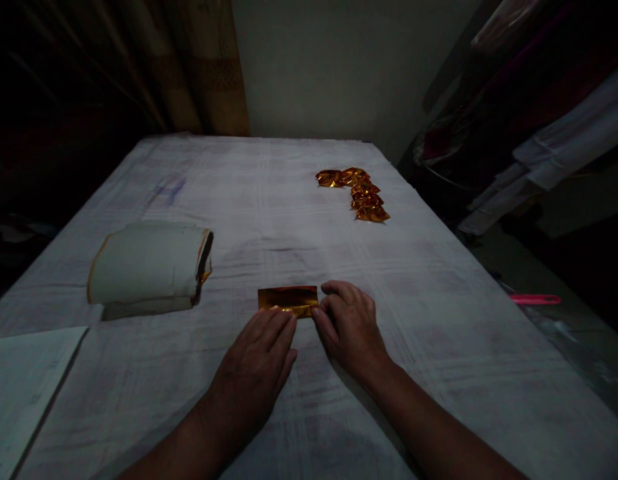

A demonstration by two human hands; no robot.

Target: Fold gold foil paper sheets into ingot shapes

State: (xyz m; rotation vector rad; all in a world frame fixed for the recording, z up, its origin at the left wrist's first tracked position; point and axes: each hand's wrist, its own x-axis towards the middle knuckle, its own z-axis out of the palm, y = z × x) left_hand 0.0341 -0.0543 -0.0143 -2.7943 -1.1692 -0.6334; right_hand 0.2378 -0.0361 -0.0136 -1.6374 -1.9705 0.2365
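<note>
A narrow folded strip of gold foil paper (289, 297) lies flat on the cloth-covered table in front of me. My left hand (256, 353) rests flat and open, its fingertips pressed on the strip's near edge. At the strip's right end, my right hand (356, 327) is curled with the thumb on the near corner. Its index finger bends just past the strip's right edge. Part of the near edge is hidden under my left fingers. Farther back on the right lies a curved row of several folded gold foil pieces (367, 200).
A thick folded stack of pale paper with gold edges (149, 263) sits on the left. A white sheet or board (29, 387) lies at the near left. The table's cover (269, 220) is creased. Hanging cloth (563, 133) and a pink handle (533, 299) are beyond the right edge.
</note>
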